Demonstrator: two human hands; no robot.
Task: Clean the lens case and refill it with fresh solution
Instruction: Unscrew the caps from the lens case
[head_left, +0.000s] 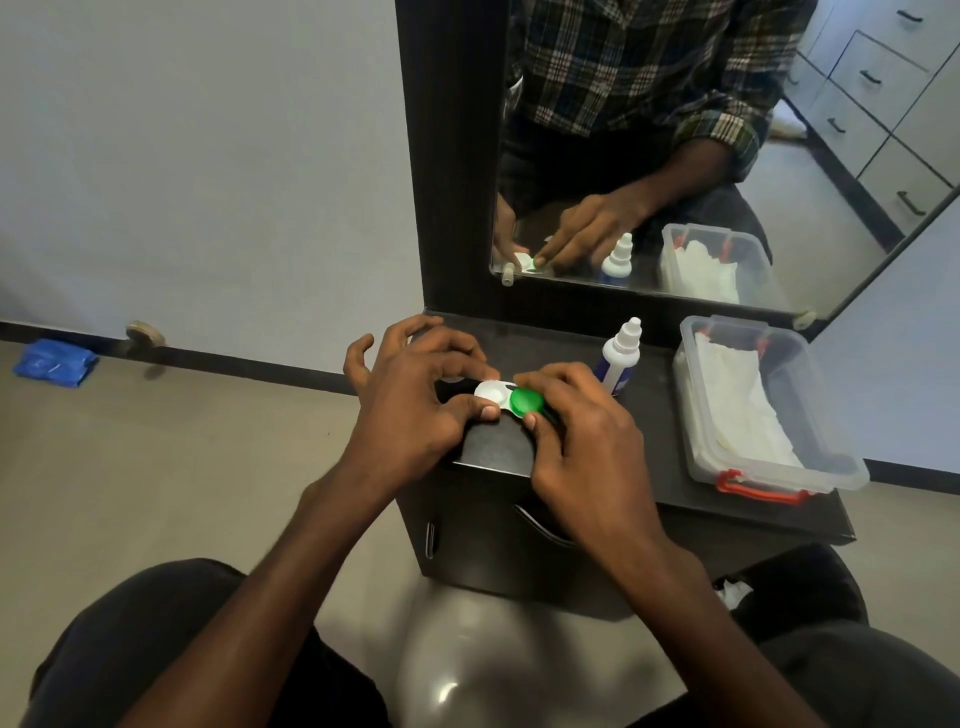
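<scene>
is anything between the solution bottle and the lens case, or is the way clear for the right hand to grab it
Nothing visible stands between them. The solution bottle stands upright just behind the right hand, which pinches the green cap on the lens case. The tissue box sits off to the right.

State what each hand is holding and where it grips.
The left hand pinches the lens case at its white, open well; the right hand grips the green cap by its rim.
</scene>
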